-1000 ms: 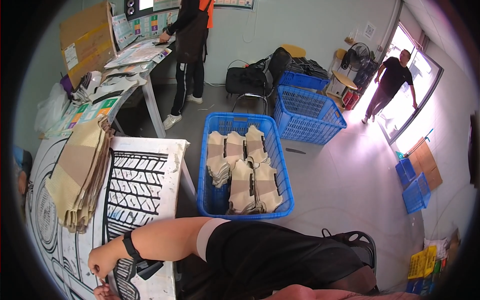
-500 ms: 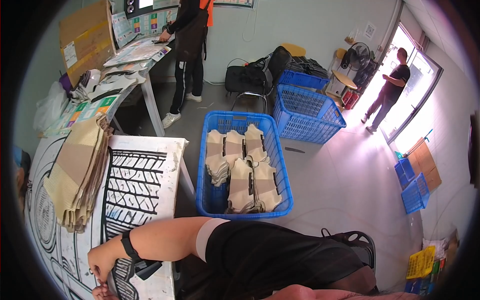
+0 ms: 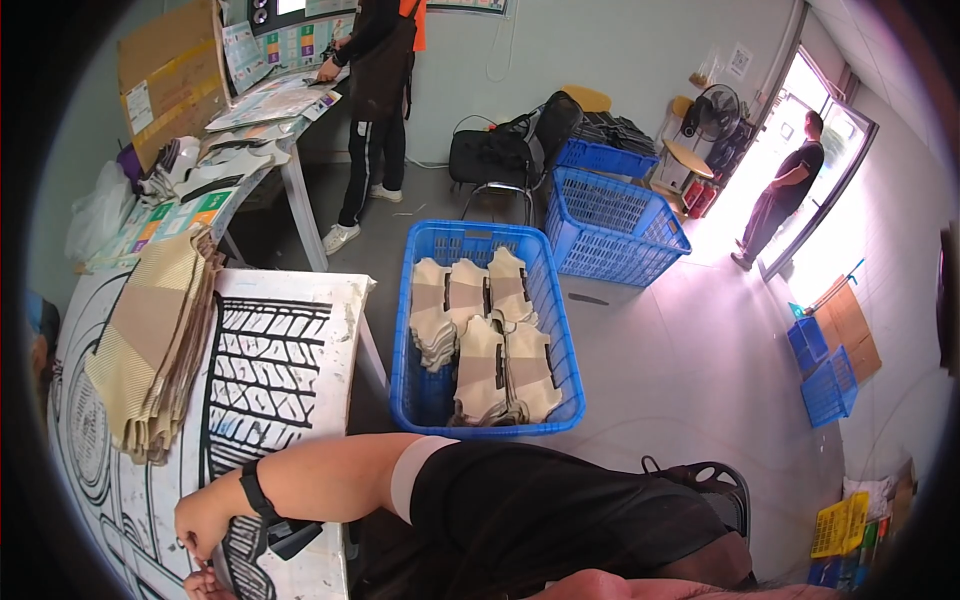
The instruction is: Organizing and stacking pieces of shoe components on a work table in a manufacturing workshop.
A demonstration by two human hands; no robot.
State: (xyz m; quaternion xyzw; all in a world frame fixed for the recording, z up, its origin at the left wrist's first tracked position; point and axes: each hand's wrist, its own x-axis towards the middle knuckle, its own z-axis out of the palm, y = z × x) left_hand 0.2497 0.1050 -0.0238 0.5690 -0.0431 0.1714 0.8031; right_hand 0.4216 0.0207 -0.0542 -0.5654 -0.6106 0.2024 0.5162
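Lower left: right hand [image 3: 203, 522] curled, left hand [image 3: 207, 585] below, grips unclear; tan panels [image 3: 148, 345] above look light, bendy; grasp by edge.

One black fan [image 3: 714, 112] stands near a bright doorway [image 3: 770, 130]. One black chair [image 3: 560, 122] stands before the wall [image 3: 600, 50]. One yellow crate [image 3: 838, 527], lower right.

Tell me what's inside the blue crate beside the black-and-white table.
The crate holds five visible stacks of beige pieces with brown bands; their upper faces and some layered edges show. Whatever lies beneath those stacks is covered.
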